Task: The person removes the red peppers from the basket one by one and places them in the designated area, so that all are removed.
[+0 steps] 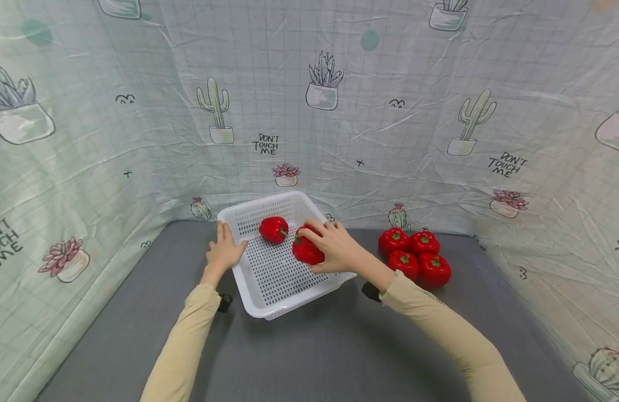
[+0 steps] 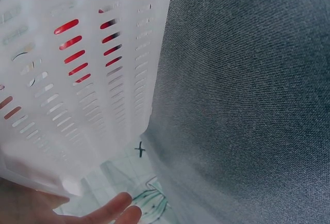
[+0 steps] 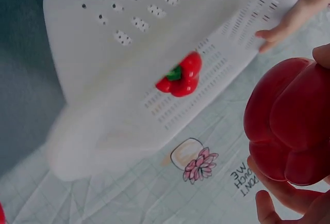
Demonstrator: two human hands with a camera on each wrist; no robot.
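Observation:
A white plastic basket (image 1: 284, 304) with slotted walls and a perforated floor stands on the grey table. My left hand (image 1: 224, 251) holds its left rim, thumb over the inner side and fingers along the outside. Two of its fingertips (image 2: 121, 202) extend beyond the basket's end in the left wrist view. My right hand (image 1: 338, 245) grips a red bell pepper (image 1: 307, 250) over the basket's right part; its lobed side faces the right wrist view. Another red bell pepper (image 1: 273, 229) lies inside near the back, its green stem toward the right.
Several red bell peppers (image 1: 435, 270) sit grouped on the table right of the basket, close beside my right forearm (image 1: 440, 318). A patterned cloth (image 1: 369, 139) with cactus drawings hangs behind the basket and along both sides. The grey table (image 1: 299, 363) spreads in front.

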